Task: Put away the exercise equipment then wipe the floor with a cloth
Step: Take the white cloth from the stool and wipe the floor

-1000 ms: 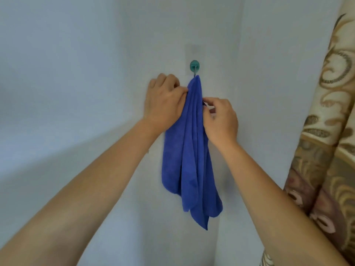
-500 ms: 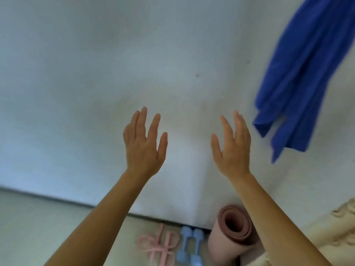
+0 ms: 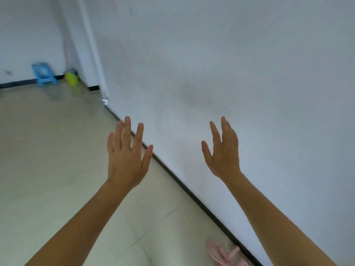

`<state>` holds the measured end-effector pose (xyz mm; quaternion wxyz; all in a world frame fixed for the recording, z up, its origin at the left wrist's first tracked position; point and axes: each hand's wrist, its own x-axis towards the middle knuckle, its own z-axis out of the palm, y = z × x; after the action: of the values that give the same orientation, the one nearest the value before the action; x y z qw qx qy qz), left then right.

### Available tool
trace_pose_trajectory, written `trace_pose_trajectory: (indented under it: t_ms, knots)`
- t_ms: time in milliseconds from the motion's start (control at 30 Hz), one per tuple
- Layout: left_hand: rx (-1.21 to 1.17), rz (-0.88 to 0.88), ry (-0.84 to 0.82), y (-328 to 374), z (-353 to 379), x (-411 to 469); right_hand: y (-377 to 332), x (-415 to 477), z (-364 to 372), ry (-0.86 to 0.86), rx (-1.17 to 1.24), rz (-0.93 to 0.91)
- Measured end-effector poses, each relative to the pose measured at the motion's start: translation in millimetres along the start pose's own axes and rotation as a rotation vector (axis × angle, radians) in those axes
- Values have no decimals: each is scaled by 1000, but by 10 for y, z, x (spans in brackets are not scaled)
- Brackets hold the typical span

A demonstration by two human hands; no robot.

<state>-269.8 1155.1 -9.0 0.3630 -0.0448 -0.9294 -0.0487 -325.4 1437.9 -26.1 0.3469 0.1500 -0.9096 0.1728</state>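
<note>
Both hands were raised, fingers spread, gripping nothing: left hand (image 3: 125,156) over the tiled floor (image 3: 48,169), right hand (image 3: 223,152) before the white wall (image 3: 230,64). A pink resistance band (image 3: 222,255) lay near the baseboard at the near right; no cloth showed. Judged best: check the floor is clear and dry before stopping.

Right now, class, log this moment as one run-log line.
left hand: open, empty | right hand: open, empty | pink equipment: on floor by wall | cloth: not in view
</note>
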Motion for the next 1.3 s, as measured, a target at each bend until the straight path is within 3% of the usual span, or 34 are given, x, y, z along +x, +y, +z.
trace_pose_trajectory:
  t_ms: [233,400,633,800,1067,1300]
  knots:
    - [214,-247,-9,-2041,-364,-158,-1795,784,1379,-133,172,-203]
    - [260,-377,-52,-3082,-142,-149,-2644,1232,2438,-211,258,-270]
    - [338,-412,-95,-4735,460,625,-3703,2273,4102,-254,372,-314]
    - [439,-395,-61,-5931,508,1325,-4705,3381,4965,-246,423,-364]
    - [494,-510,-47,-8020,637,1554,-6494,4224,6403,-325,423,-548]
    - [444,-610,-33,-9993,990,1738,-7793,4850,7647,-380,351,-545]
